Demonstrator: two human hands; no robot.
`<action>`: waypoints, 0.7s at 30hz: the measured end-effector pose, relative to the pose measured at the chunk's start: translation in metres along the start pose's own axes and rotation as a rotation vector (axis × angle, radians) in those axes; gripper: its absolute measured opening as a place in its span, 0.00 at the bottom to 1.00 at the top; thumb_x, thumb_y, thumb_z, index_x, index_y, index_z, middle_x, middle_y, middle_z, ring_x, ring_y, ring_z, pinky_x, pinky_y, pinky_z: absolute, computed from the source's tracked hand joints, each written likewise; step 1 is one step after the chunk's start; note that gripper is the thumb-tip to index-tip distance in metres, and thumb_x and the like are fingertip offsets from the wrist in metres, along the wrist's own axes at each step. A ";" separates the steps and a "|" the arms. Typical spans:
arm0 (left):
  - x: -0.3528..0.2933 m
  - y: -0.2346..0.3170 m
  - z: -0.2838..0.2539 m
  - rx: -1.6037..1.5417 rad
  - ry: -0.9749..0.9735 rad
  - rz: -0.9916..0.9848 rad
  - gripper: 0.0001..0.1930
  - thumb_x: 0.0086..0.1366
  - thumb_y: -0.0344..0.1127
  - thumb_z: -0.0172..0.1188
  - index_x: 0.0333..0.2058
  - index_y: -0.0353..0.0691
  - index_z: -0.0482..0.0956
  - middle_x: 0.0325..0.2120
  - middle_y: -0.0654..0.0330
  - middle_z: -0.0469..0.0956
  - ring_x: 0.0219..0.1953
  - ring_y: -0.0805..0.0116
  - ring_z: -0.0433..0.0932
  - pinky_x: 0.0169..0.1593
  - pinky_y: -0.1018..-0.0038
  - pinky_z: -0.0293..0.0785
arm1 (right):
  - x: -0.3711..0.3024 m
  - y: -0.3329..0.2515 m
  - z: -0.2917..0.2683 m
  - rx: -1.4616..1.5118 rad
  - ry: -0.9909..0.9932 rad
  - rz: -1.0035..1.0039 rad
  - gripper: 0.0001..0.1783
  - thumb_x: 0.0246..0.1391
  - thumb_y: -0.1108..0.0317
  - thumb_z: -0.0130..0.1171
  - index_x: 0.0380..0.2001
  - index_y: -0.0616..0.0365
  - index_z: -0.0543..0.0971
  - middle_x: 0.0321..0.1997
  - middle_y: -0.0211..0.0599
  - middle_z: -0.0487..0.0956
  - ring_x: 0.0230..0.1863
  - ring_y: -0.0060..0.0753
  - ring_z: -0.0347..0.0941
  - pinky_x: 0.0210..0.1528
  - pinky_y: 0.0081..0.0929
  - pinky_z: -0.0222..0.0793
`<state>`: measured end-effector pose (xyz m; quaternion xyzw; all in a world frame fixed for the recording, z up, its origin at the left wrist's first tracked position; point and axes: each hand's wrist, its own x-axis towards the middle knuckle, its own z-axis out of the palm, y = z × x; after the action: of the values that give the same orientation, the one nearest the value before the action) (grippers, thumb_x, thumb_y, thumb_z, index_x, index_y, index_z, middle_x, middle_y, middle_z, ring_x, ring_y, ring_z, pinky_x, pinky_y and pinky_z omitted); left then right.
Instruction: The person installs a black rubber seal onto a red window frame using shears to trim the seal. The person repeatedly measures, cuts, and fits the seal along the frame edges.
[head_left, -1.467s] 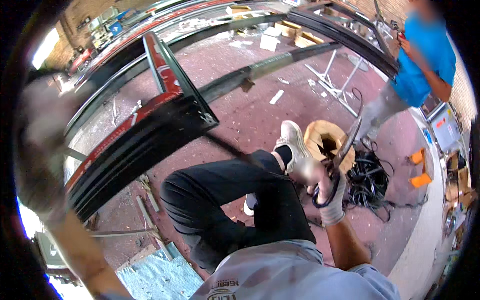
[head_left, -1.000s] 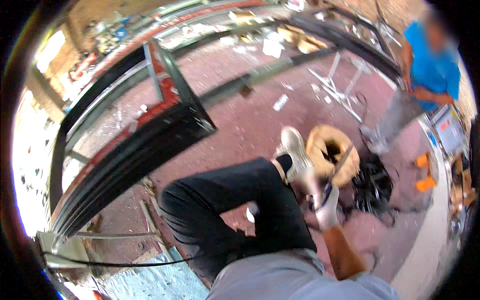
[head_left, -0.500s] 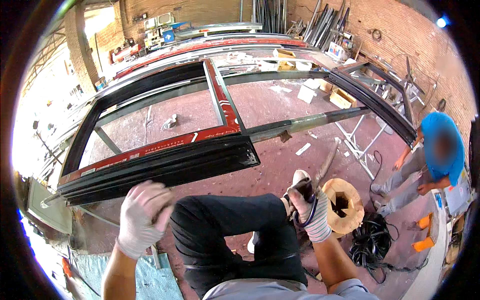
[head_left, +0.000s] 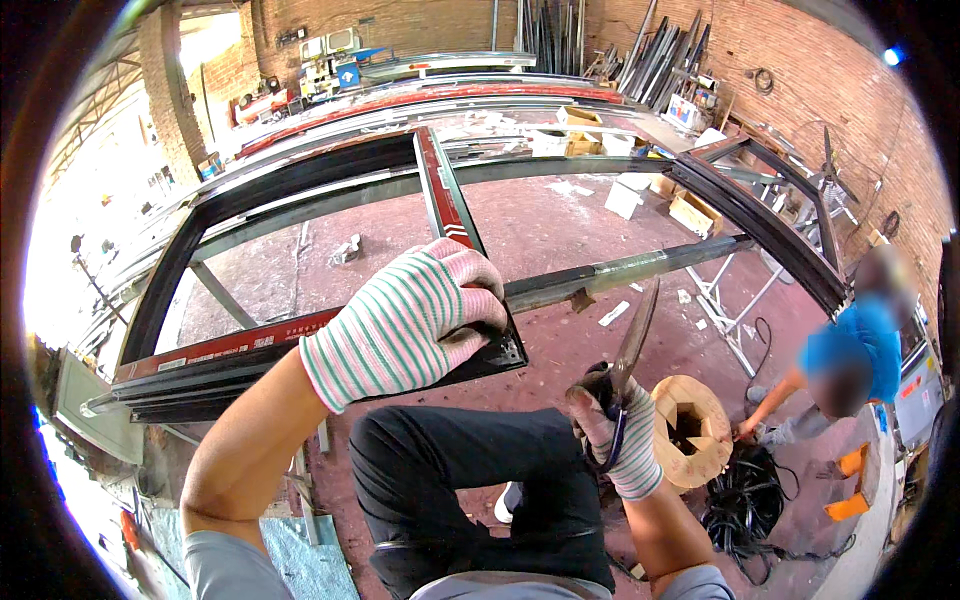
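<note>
1. The right hand (head_left: 622, 440), in a striped knit glove, is holding a pair of large scissors (head_left: 634, 335) right of centre in the lower half of the picture; its fingers are wrapping around the dark blue handles.
2. The scissors' long, worn blades are pointing upward, leaning a little to the right, and are showing above the reddish floor (head_left: 565, 375).
3. The left hand (head_left: 405, 320), gloved alike, is reaching across the picture's middle, in front of a corner of a black frame (head_left: 215, 385). Its fingers are curling inward, close beside one another; whether they are pinching or touching anything, I cannot tell.
4. The black frame is stretching from the left side to the centre, with red film (head_left: 452, 205) running along its faces.
5. The person's black trousers (head_left: 440, 470) are filling the lower middle, between the two forearms.
6. A tan round spool (head_left: 717, 420) is sitting just right of the right hand, its many-sided hole facing the camera.
7. A co-worker in a blue top (head_left: 882, 345) is bending at the right edge, one bare hand (head_left: 746, 430) reaching beside the spool.
8. A tangle of black strips (head_left: 745, 500) is lying below the spool, with orange pieces (head_left: 850, 490) standing farther right.
</note>
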<state>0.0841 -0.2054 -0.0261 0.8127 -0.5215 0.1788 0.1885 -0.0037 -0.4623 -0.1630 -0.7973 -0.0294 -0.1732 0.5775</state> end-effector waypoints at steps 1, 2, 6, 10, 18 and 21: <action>0.001 -0.004 -0.001 -0.098 -0.010 0.027 0.09 0.54 0.32 0.70 0.35 0.43 0.83 0.37 0.63 0.81 0.44 0.59 0.77 0.51 0.62 0.72 | 0.004 0.001 0.000 0.001 -0.010 -0.010 0.14 0.53 0.55 0.69 0.22 0.51 0.80 0.16 0.31 0.74 0.22 0.39 0.72 0.33 0.37 0.67; 0.001 -0.008 -0.002 -0.196 -0.019 0.054 0.10 0.53 0.31 0.71 0.34 0.43 0.83 0.35 0.63 0.81 0.44 0.59 0.77 0.51 0.62 0.72 | 0.006 -0.001 -0.001 0.049 -0.055 0.006 0.14 0.54 0.56 0.69 0.25 0.52 0.79 0.18 0.30 0.75 0.22 0.36 0.72 0.31 0.34 0.66; -0.004 -0.014 -0.010 -0.262 -0.035 -0.036 0.10 0.57 0.37 0.72 0.37 0.45 0.85 0.35 0.63 0.82 0.44 0.59 0.77 0.55 0.61 0.69 | 0.011 -0.014 0.007 0.445 -0.232 0.063 0.16 0.55 0.58 0.71 0.32 0.55 0.76 0.21 0.26 0.75 0.19 0.19 0.70 0.21 0.18 0.64; 0.000 -0.016 -0.014 -0.232 -0.123 -0.055 0.10 0.65 0.41 0.64 0.40 0.43 0.85 0.35 0.60 0.83 0.44 0.57 0.78 0.57 0.60 0.67 | 0.010 -0.013 0.023 0.661 -0.190 0.246 0.16 0.57 0.57 0.69 0.29 0.56 0.76 0.21 0.29 0.75 0.18 0.20 0.69 0.19 0.17 0.61; 0.000 -0.024 -0.005 -0.194 -0.072 0.002 0.06 0.65 0.37 0.62 0.33 0.42 0.84 0.31 0.61 0.79 0.44 0.57 0.76 0.55 0.57 0.67 | 0.015 -0.012 -0.008 0.492 -0.512 0.479 0.11 0.54 0.66 0.68 0.35 0.58 0.77 0.22 0.30 0.74 0.20 0.22 0.70 0.20 0.19 0.60; -0.003 -0.025 -0.002 -0.124 -0.042 0.064 0.08 0.61 0.37 0.65 0.27 0.41 0.81 0.33 0.59 0.75 0.45 0.54 0.73 0.54 0.58 0.67 | 0.013 -0.010 -0.014 0.128 -0.572 0.259 0.11 0.52 0.65 0.69 0.32 0.58 0.78 0.23 0.30 0.75 0.24 0.24 0.72 0.28 0.23 0.65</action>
<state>0.1055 -0.1927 -0.0286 0.7860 -0.5611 0.1350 0.2215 0.0028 -0.4737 -0.1464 -0.7728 -0.0995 0.1351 0.6121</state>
